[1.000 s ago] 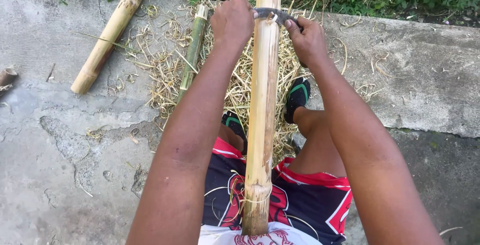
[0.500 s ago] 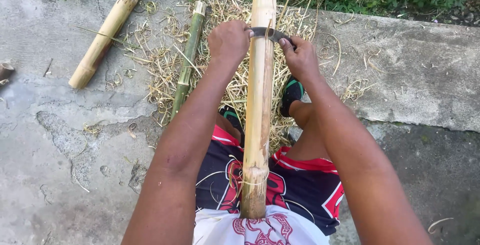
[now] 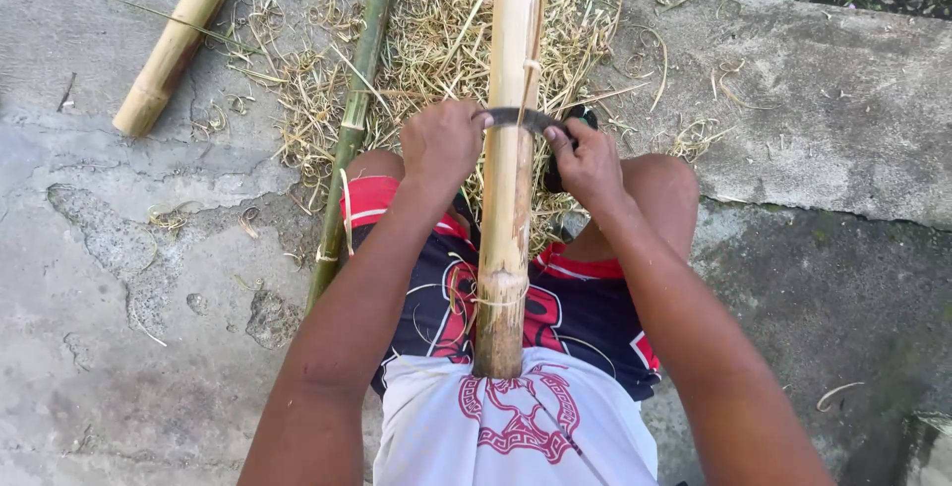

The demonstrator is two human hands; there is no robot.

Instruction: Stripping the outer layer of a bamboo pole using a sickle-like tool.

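Observation:
A thick pale bamboo pole (image 3: 508, 208) runs from my lap straight away from me, its near end propped against my belly. A dark curved blade (image 3: 518, 117) lies across the pole. My left hand (image 3: 442, 145) grips the blade's left end and my right hand (image 3: 585, 162) grips its right end. Thin curled shavings hang from the pole. My knees are bent to either side of it.
A heap of dry bamboo shavings (image 3: 436, 40) covers the concrete ahead. A thin green bamboo stick (image 3: 349, 134) lies left of my leg. A second thick pale bamboo piece (image 3: 178, 42) lies at far left. Grass borders the concrete slab at the top.
Both hands have pulled the blade along the pole toward my body, from near the far end to about the middle of it.

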